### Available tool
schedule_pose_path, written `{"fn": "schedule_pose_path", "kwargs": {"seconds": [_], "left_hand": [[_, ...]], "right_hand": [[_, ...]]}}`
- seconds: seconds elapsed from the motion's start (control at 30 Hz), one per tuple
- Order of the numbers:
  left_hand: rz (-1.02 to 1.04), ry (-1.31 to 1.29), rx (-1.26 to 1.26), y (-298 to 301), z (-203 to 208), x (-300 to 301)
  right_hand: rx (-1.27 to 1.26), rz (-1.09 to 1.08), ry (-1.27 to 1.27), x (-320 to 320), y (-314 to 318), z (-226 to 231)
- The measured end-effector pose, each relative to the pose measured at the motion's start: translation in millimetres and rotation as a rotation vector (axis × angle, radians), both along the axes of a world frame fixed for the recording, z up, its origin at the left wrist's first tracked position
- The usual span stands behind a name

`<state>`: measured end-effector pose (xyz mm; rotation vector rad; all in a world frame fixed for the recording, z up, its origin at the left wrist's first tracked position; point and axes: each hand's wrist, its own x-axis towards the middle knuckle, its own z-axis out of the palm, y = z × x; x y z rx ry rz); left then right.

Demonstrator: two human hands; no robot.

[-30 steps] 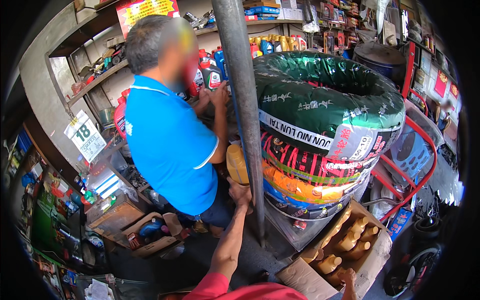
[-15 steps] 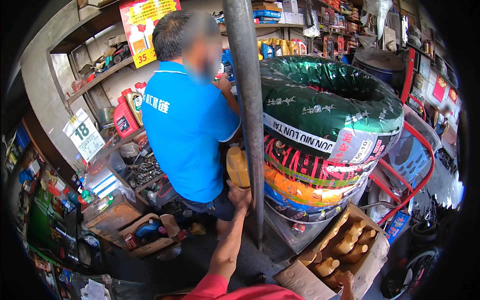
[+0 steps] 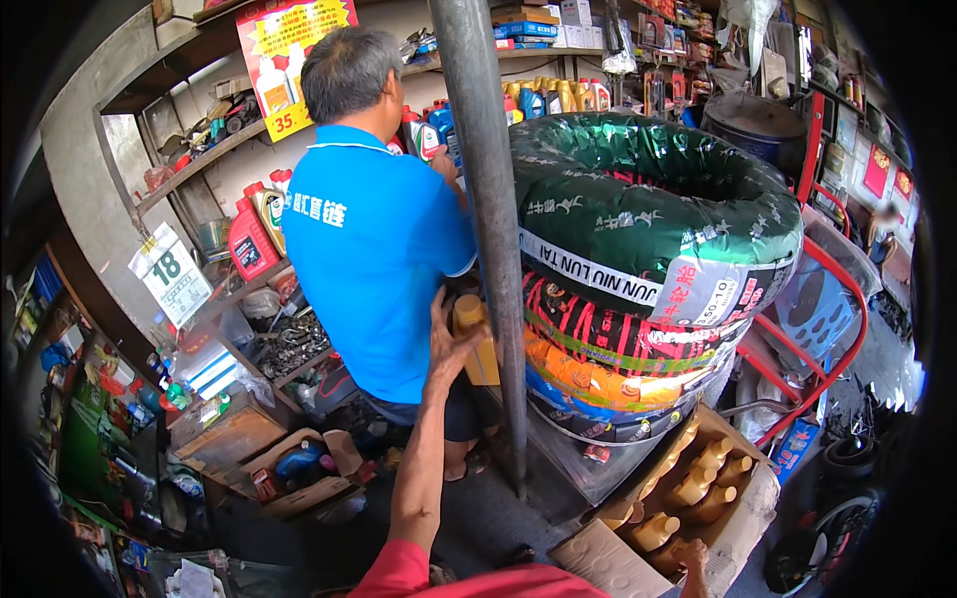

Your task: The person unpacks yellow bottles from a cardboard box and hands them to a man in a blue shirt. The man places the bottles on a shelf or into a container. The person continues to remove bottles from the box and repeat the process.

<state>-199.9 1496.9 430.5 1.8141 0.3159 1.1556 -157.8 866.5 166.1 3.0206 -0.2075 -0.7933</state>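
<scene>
My left hand is stretched out ahead with its fingers apart. It is beside a golden-yellow plastic bottle with a matching cap, which stands upright behind the metal pole and is partly hidden by my hand. At the lower right, my right hand is closed at the near edge of an open cardboard box; its fingers show only in part. Several similar yellow bottles lie slanted inside that box. A person in a blue shirt stands just past my left hand, reaching toward shelved bottles.
A grey metal pole rises in front of a stack of wrapped tyres. Behind the tyres is a red hand truck frame. Shelves with oil bottles line the back wall. On the floor at left sits a carton of odds and ends.
My left hand has let go of the yellow bottle's lower part and moved up and left beside it. The person in blue has turned the head toward the shelf. My right hand stays put.
</scene>
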Motion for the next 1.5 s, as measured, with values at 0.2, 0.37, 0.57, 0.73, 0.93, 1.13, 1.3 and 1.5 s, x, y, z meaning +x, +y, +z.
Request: {"fn": "schedule_pose_path", "kwargs": {"seconds": [0.2, 0.37, 0.57, 0.73, 0.93, 1.13, 1.3, 1.5], "left_hand": [[-0.001, 0.116, -0.109, 5, 27, 34], [0.282, -0.035, -0.041, -11, 21, 55], [0.134, -0.219, -0.236, 26, -23, 71], [0.074, -0.284, -0.293, 31, -36, 82], [-0.021, -0.331, -0.306, 24, -30, 79], [0.091, -0.257, -0.144, 11, -14, 71], [0.218, -0.168, 0.122, -3, 5, 63], [0.243, -0.155, 0.116, 5, 0, 60]], "right_hand": [[-0.043, 0.001, -0.035, -3, -9, -3], [0.097, -0.125, 0.018, 18, -40, -52], [0.076, -0.099, -0.018, 19, -38, -60], [0.091, -0.086, -0.021, 17, -45, -60], [0.108, -0.1, -0.001, 18, -45, -56], [0.115, -0.072, -0.032, 14, -45, -54], [0.115, -0.083, -0.04, 13, -45, -55], [0.142, -0.078, -0.036, 14, -40, -50]]}}
